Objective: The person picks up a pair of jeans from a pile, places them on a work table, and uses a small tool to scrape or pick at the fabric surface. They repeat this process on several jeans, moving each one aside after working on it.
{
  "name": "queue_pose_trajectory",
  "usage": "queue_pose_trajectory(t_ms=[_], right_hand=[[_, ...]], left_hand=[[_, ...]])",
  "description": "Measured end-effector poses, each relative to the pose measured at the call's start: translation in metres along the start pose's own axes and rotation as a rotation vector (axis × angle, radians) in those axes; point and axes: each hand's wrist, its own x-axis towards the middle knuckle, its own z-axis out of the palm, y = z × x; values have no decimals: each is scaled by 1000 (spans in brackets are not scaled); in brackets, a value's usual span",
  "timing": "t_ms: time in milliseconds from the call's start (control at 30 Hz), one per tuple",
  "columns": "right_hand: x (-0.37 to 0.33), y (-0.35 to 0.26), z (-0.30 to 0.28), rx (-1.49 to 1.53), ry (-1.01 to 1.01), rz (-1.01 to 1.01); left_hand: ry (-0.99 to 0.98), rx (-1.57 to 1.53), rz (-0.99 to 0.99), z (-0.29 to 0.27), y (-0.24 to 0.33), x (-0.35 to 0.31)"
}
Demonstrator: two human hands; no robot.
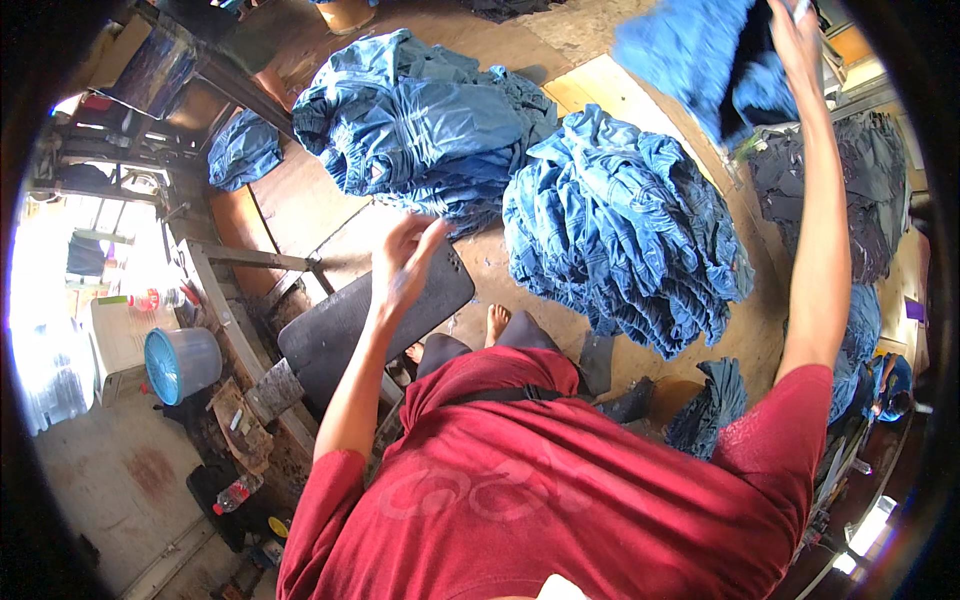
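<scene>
My right hand (795, 45) is raised at the upper right and closed on a blue denim garment (680, 50), which is blurred by motion and hangs to the left of the hand. A small whitish spot shows at the fingers; I cannot make out what it is. My left hand (403, 265) is up in front of me, its fingers loosely bent and apart, holding nothing. Beneath it lies a black padded bench (340, 335). Just ahead stands a tall stack of folded denim garments (620, 230), with another denim pile (420, 120) farther to the left.
Dark garments (835, 190) are heaped at the right. A smaller denim bundle (243, 150) lies at the far left. A bucket with a blue lid (183, 365) and a plastic bottle (237, 493) are on my left. Another person (890, 385) is partly visible at the right edge.
</scene>
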Motion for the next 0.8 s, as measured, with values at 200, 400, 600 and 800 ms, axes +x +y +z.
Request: queue_pose_trajectory(t_ms=[200, 400, 600, 800], right_hand=[[-68, -201, 117, 354, 321, -270], [-304, -267, 209, 130, -237, -358], [-481, -260, 218, 70, -698, -89], [-528, -278, 175, 17, -700, 4]], left_hand=[[-474, -648, 72, 38, 93, 119], [168, -1100, -190, -37, 1, 166], [522, -1283, -700, -33, -174, 68], [335, -1363, -732, -26, -174, 20]])
